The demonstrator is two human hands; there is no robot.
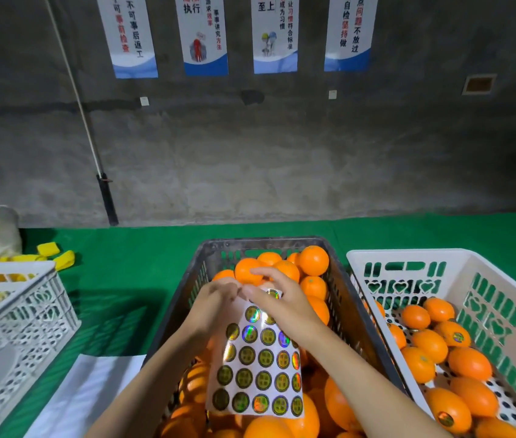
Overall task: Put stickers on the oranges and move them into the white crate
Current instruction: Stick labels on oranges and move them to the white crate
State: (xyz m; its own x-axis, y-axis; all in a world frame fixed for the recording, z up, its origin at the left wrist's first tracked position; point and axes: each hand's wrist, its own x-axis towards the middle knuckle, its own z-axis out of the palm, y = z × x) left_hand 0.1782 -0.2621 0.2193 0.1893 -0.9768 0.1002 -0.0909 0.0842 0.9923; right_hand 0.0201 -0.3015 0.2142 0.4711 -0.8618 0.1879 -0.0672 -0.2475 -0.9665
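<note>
Head view: both hands meet over the dark crate (349, 298) of oranges (313, 260) at the centre. The left hand (215, 303) holds the top edge of the sticker sheet (259, 371), which hangs toward 6 o'clock over the fruit. The right hand (277, 298) pinches at the sheet's top, by a sticker (273, 294), its other fingers spread. At 3 o'clock stands the white crate (503, 314), holding stickered oranges (454, 335). At 9 o'clock on the green bench (143, 267) sits another white crate (19, 314).
</note>
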